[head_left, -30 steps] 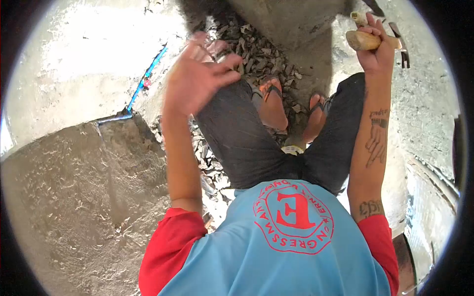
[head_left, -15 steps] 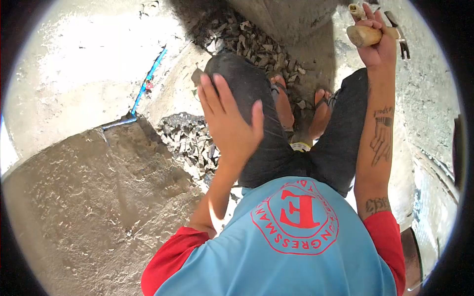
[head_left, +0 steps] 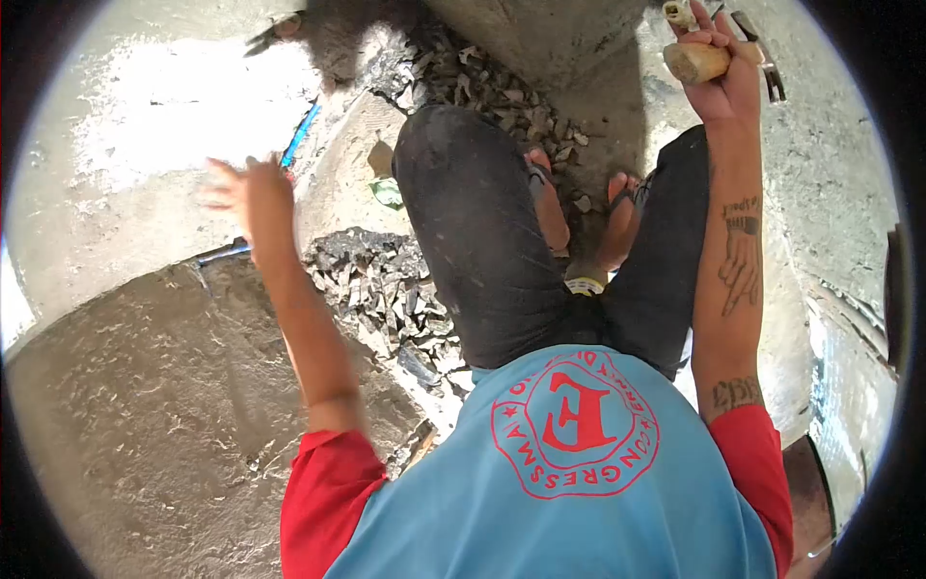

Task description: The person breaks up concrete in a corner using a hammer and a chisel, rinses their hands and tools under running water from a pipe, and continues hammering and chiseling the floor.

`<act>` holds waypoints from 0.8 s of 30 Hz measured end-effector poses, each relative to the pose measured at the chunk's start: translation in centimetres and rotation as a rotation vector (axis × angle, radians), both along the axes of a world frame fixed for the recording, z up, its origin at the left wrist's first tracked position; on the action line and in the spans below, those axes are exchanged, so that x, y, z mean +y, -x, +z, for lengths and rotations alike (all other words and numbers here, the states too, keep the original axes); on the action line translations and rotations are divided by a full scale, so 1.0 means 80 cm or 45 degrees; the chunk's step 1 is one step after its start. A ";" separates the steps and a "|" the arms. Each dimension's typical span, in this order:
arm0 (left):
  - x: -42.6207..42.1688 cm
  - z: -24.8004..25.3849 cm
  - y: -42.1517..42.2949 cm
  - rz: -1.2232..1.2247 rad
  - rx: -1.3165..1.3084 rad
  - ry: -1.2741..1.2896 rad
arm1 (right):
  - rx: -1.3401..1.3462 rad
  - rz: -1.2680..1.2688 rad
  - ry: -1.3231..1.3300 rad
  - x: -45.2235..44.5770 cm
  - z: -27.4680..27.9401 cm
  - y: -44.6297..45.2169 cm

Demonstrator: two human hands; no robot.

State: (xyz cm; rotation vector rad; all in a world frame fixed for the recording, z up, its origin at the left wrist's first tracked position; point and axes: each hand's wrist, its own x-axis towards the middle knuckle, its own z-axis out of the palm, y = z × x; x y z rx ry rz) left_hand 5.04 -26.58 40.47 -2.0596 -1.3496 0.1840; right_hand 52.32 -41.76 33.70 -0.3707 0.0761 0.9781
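My right hand (head_left: 723, 72) is raised at the upper right, its fingers around the pale wooden handle (head_left: 696, 64) of a hammer. The hammer's dark metal head (head_left: 770, 69) shows beyond the fingers. A second, yellowish piece with a hollow end (head_left: 678, 13) sticks out by the same fingers; its kind is unclear. On the left, my left hand (head_left: 262, 207) is out over the floor with fingers spread and slightly blurred, nothing visible in it. It covers part of a blue pipe (head_left: 301, 133); whether it touches the pipe I cannot tell.
Broken stone chips lie in a pile (head_left: 386, 299) beside my left knee and in another heap (head_left: 502, 101) ahead of my feet. A green scrap (head_left: 387, 193) lies by the knee. Rough concrete (head_left: 154, 415) spreads at lower left. A concrete block (head_left: 540, 39) stands ahead.
My left hand has swung left from over my knee to the blue pipe, uncovering the green scrap. My right hand has shifted slightly up and left, still holding the hammer.
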 end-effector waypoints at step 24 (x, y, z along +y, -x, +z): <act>-0.061 -0.115 -0.033 -0.670 -3.266 1.955 | -0.043 -0.033 0.049 0.002 -0.007 -0.005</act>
